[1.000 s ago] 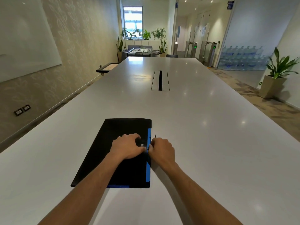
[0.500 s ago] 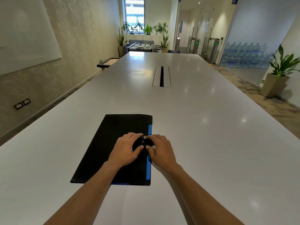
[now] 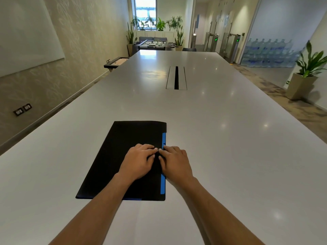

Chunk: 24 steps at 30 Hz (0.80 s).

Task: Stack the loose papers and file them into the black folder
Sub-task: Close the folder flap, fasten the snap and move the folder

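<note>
The folder [image 3: 123,156] is laid flat and closed on the table [image 3: 230,156]. Its right edge is pressed by both hands, left [image 3: 139,161] and right [image 3: 174,162], fingers curled, fingertips meeting, possibly over a clasp.

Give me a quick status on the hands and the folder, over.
Left hand and right hand both flat on the black folder, fingertips meeting at its clasp. Folder closed, flat on the table. No loose papers visible. Nothing in the way.

Bare forearms, no sleeves; left hand [image 3: 139,160], right hand [image 3: 175,162] (no rings seen).
</note>
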Available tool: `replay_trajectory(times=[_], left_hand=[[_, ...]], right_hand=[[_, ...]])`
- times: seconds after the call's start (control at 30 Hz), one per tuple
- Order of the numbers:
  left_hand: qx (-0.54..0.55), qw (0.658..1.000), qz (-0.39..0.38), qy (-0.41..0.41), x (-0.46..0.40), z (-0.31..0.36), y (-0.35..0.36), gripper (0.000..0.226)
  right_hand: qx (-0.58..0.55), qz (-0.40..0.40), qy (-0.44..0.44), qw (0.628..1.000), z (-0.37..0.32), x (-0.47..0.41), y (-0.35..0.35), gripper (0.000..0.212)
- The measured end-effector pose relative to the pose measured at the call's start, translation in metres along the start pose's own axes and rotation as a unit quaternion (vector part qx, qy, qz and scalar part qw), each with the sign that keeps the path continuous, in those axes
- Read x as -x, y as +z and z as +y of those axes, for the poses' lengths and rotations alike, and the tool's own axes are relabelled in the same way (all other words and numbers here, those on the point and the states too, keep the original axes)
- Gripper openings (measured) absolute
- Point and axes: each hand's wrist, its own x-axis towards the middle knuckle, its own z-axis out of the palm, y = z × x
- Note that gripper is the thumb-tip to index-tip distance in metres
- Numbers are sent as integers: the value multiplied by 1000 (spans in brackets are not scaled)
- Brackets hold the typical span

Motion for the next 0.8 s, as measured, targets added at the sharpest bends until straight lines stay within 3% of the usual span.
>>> replay_trajectory(times=[0.8], left_hand=[[-6,1000,8,9,0,0,1,35]], right_hand=[[25,-13,-4,1000,-3,3,0,47]])
